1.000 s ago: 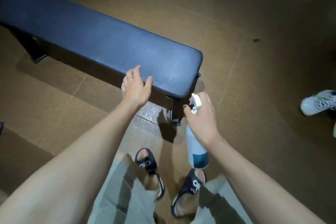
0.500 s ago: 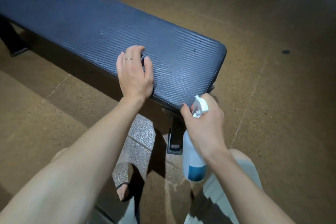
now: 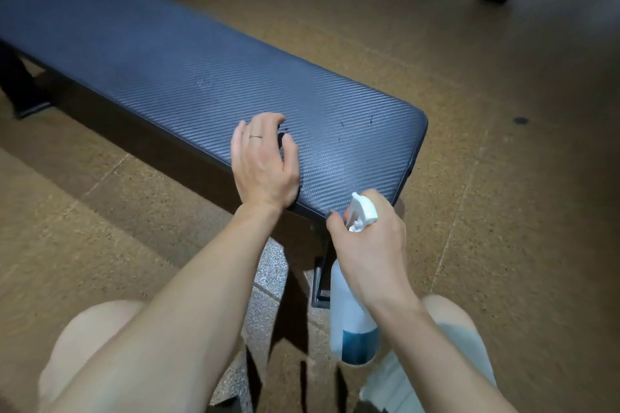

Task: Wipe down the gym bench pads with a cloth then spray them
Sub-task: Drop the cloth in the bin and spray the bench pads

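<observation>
Left hand [image 3: 265, 164] rests palm-down, fingers curled at the tips, forearm extended; right hand [image 3: 372, 245] grips with fingers wrapped, wrist bent.

The left hand [image 3: 265, 164] rests on the bench [image 3: 188, 77] near its right end, and the right hand [image 3: 370, 245] holds the spray bottle [image 3: 350, 322] just before that end, above the floor [image 3: 503, 178].

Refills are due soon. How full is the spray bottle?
Nearly empty: the spray bottle in the right hand shows blue liquid only in its bottom part.
</observation>
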Action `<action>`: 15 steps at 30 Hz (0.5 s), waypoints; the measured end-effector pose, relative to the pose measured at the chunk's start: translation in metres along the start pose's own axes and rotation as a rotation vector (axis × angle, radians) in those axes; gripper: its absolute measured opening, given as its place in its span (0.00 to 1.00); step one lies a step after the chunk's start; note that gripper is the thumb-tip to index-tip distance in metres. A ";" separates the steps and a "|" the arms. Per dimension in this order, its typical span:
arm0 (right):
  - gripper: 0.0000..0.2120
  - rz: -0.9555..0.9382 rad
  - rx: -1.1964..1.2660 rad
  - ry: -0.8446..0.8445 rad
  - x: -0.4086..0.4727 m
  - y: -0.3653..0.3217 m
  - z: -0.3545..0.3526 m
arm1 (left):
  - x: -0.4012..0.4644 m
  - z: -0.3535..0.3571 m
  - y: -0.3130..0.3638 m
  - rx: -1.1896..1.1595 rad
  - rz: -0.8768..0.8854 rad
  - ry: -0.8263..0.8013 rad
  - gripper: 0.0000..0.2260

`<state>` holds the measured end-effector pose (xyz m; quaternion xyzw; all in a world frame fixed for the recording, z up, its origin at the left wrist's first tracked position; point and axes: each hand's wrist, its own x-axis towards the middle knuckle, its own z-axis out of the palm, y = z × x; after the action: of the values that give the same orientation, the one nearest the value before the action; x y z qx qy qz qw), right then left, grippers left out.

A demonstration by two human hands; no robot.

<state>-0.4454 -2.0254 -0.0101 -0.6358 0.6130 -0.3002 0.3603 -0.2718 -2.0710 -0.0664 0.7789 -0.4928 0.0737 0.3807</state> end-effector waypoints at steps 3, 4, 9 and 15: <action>0.14 -0.010 -0.001 0.067 -0.004 -0.013 0.009 | 0.004 -0.001 0.003 0.006 -0.033 -0.058 0.16; 0.14 -0.023 -0.014 0.080 -0.006 -0.017 0.013 | 0.005 -0.002 0.005 0.008 -0.041 -0.088 0.17; 0.12 -0.032 -0.056 0.150 -0.013 -0.040 0.043 | 0.024 -0.033 -0.049 0.092 0.213 -0.115 0.17; 0.16 0.039 -0.064 0.244 -0.017 -0.071 0.102 | 0.134 -0.075 -0.168 0.412 0.217 -0.169 0.17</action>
<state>-0.3227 -2.0003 -0.0071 -0.5940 0.6737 -0.3484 0.2682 -0.0467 -2.0788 -0.0362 0.7860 -0.5783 0.1479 0.1611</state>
